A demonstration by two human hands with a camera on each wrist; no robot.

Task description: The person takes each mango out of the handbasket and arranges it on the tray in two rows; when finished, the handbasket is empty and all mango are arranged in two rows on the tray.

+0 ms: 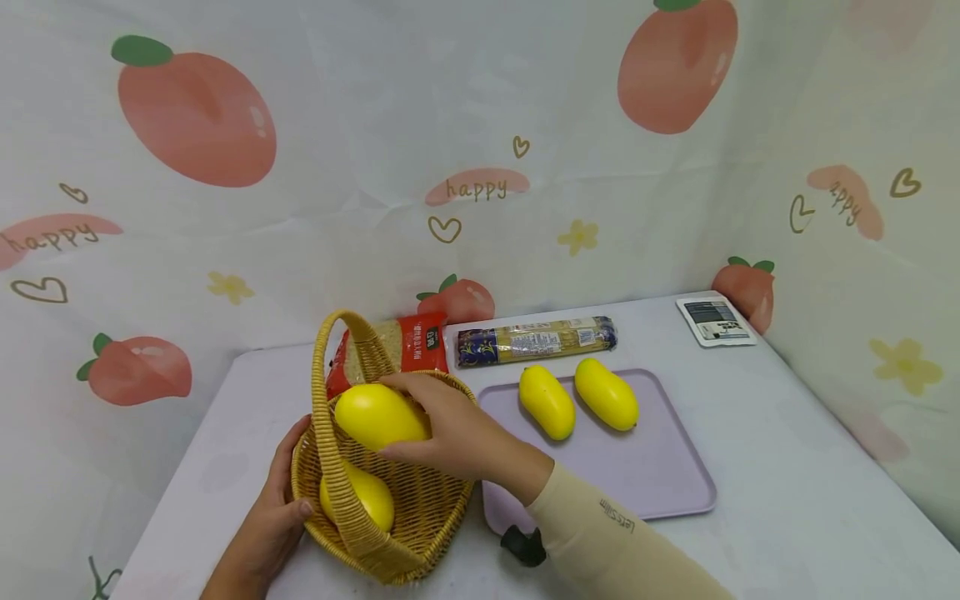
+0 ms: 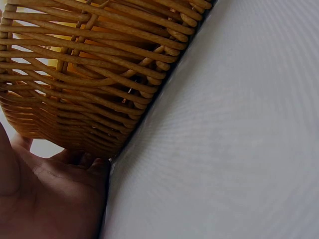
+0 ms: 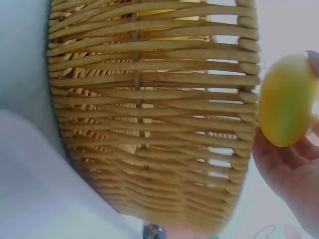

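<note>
My right hand [image 1: 457, 425] grips a yellow mango [image 1: 378, 417] over the open top of a wicker basket [image 1: 427, 508], thumb on its near side and fingers on its far side. In the right wrist view this mango [image 3: 284, 99] sits past the basket's rim, between the fingers. Another mango [image 1: 371, 497] lies inside the basket, partly behind the arched handle [image 1: 324, 433]. My left hand [image 1: 270, 512] holds the basket's left side, its thumb at the rim and its fingers along the outer wall. From the left wrist, the hand [image 2: 55, 189] appears low against the woven wall [image 2: 89, 99].
Right of the basket lies a lilac tray [image 1: 660, 487] bearing two mangoes [image 1: 546, 402]. Behind stand a red food bag [image 1: 422, 342] and a pack of noodles [image 1: 536, 340]. A white pouch [image 1: 716, 321] lies at the back right. Printed cloth [image 1: 360, 233] hangs around the table.
</note>
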